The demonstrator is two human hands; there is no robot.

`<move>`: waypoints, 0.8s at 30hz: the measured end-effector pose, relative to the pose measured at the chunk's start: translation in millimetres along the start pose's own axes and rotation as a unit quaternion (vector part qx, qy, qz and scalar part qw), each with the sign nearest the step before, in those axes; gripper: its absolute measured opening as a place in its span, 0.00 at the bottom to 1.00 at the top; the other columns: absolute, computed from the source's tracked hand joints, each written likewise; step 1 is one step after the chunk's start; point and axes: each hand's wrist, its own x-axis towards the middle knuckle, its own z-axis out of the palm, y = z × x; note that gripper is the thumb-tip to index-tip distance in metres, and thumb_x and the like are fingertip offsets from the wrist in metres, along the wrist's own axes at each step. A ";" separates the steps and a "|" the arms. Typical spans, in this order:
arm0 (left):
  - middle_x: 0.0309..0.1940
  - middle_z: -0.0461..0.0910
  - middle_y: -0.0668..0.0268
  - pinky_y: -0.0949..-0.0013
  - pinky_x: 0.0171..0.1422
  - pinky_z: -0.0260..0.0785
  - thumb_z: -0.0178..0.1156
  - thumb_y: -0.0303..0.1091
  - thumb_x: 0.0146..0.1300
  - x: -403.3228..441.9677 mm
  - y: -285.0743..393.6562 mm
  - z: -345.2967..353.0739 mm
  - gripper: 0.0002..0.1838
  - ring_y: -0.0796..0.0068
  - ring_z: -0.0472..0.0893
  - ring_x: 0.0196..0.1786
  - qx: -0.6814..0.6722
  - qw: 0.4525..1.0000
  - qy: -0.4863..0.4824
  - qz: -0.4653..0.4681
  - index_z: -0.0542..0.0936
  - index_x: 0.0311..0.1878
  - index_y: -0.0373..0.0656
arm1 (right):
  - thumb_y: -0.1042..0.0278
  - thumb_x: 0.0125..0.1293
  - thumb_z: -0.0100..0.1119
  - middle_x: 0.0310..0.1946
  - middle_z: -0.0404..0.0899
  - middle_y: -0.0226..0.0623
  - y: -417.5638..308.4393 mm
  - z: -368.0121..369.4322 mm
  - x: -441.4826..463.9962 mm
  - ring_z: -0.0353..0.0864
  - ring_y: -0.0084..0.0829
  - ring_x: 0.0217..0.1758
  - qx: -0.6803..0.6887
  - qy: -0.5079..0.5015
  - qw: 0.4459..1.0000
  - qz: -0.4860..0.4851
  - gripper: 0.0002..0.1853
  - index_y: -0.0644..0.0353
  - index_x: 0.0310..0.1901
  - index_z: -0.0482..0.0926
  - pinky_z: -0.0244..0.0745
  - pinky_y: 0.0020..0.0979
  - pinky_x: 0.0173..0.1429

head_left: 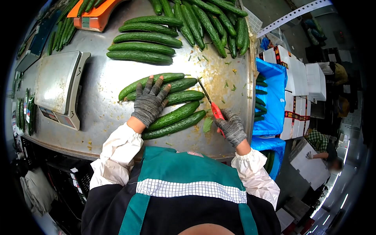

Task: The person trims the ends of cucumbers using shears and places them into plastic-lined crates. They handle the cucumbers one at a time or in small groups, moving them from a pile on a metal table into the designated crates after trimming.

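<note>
My left hand [150, 102], in a grey fingerless glove, lies flat with spread fingers across a row of several green cucumbers [182, 96] on the metal table. Red-handled scissors [216, 111] are gripped in my right hand [232, 127], which wears a matching glove. Their blades point up and left, with the tips close to the stem end of the topmost cucumber [174, 77] in the row. Whether the blades touch that stem, I cannot tell. My left palm hides the middle of the upper cucumbers. A small green leaf [207, 124] lies left of my right hand.
Beyond the row lies another group of cucumbers [145, 38], beside a larger pile [211, 23]. A scale [58, 86] stands left, an orange scale [93, 19] behind. Stem scraps litter the metal table [102, 137]. Blue-lined boxes [272, 113] hold cucumbers at right; another person [319, 143] is farther off.
</note>
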 end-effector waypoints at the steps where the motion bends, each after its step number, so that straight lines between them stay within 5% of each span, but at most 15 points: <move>1: 0.67 0.53 0.62 0.42 0.67 0.38 0.52 0.43 0.59 0.0 -0.1 0.3 0.26 0.56 0.47 0.70 0.000 1.000 0.000 0.000 0.64 0.62 0.57 | 0.67 0.54 0.56 0.27 0.79 0.44 0.3 1.2 0.0 0.77 0.28 0.18 0.001 0.000 1.000 0.000 0.18 0.67 0.45 0.73 0.71 0.29 0.27; 4: 0.67 0.53 0.62 0.42 0.66 0.38 0.52 0.42 0.58 1.1 -0.9 -2.0 0.25 0.56 0.48 0.70 -0.008 1.000 0.001 0.001 0.65 0.61 0.57 | 0.68 0.53 0.57 0.28 0.79 0.45 4.6 5.0 1.8 0.77 0.29 0.19 -0.009 0.012 1.000 0.008 0.18 0.66 0.45 0.73 0.71 0.29 0.27; 10: 0.56 0.67 0.59 0.54 0.61 0.54 0.53 0.43 0.58 19.6 -18.7 -9.9 0.24 0.56 0.65 0.59 -0.059 0.994 0.093 0.003 0.68 0.59 0.50 | 0.69 0.54 0.57 0.29 0.78 0.44 14.3 9.6 1.9 0.77 0.30 0.21 -0.093 0.087 0.984 -0.122 0.17 0.67 0.45 0.73 0.71 0.30 0.27; 12: 0.51 0.70 0.57 0.58 0.57 0.59 0.53 0.45 0.58 29.8 -21.2 -24.8 0.25 0.58 0.69 0.53 -0.054 0.997 0.019 -0.047 0.68 0.57 0.47 | 0.69 0.54 0.56 0.28 0.78 0.44 3.8 5.3 -1.3 0.76 0.27 0.20 -0.008 0.031 0.999 0.012 0.17 0.67 0.46 0.72 0.70 0.29 0.27; 16: 0.49 0.71 0.57 0.58 0.56 0.62 0.55 0.47 0.56 49.0 -22.4 -40.9 0.25 0.58 0.69 0.52 -0.028 0.991 -0.112 -0.068 0.70 0.55 0.46 | 0.69 0.55 0.55 0.25 0.76 0.41 -0.1 -4.5 -3.1 0.74 0.24 0.19 0.034 0.016 0.999 0.015 0.18 0.66 0.47 0.71 0.69 0.28 0.26; 21: 0.46 0.71 0.56 0.58 0.55 0.63 0.55 0.48 0.56 52.5 -39.9 -20.8 0.24 0.56 0.69 0.51 -0.077 0.993 -0.074 -0.046 0.72 0.52 0.44 | 0.70 0.56 0.52 0.23 0.73 0.37 -12.7 -4.6 -14.4 0.74 0.22 0.19 0.223 -0.069 0.972 0.026 0.15 0.66 0.45 0.70 0.68 0.27 0.24; 24: 0.45 0.71 0.54 0.58 0.54 0.64 0.56 0.47 0.56 53.4 -41.1 -15.4 0.23 0.55 0.70 0.50 -0.095 0.991 -0.081 -0.052 0.72 0.51 0.43 | 0.70 0.56 0.52 0.24 0.73 0.38 -20.4 2.1 -15.9 0.74 0.23 0.19 0.194 -0.075 0.977 0.046 0.13 0.65 0.43 0.70 0.67 0.27 0.24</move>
